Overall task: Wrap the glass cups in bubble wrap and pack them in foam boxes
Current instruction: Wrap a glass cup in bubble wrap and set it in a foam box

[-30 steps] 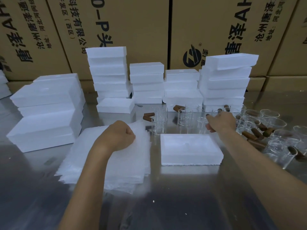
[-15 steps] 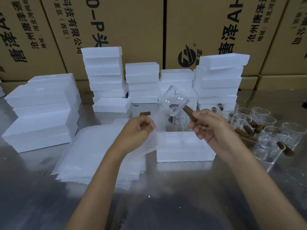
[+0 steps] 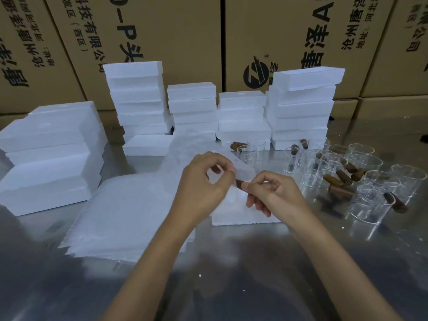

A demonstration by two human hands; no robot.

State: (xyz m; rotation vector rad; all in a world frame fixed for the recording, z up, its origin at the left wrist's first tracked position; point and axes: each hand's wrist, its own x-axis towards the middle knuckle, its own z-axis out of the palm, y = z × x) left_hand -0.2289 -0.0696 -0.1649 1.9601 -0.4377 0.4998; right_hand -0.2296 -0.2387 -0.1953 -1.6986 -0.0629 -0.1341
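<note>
Stacked brown printed cardboard cartons (image 3: 176,38) form the backdrop behind a reflective stainless-steel worktable (image 3: 254,286), on which all handling takes place.

Risk assessment. The clear glass cup with the brown wooden handle (image 3: 240,183) is held in the air above the table, between the two hands and directly over the low white foam box (image 3: 240,216) that lies beneath them. Only the handle stub shows plainly; the glass body is largely masked by the translucent sheet of bubble wrap (image 3: 190,147), which rises behind and above the left hand. Probable faults:
- Cup slips from a narrow fingertip hold on its handle and strikes steel or foam.
- Loose sheet fails to enclose the body, leaving bare glass.
- A swinging sheet edge or forearm topples the group of unwrapped clear glass cups (image 3: 361,174) standing just beside the right hand.

Grip state. The left hand (image 3: 203,181) has fingers curled, thumb and forefinger pinching the bubble wrap close to the cup; whether they also touch glass cannot be told. The right hand (image 3: 273,193) is clenched around the wooden handle, fingers folded under it.

Supply. The flat pile of white bubble-wrap sheets (image 3: 129,214) lies below and outboard of the left hand. Towers of white foam boxes (image 3: 139,100) stand beyond both hands.
</note>
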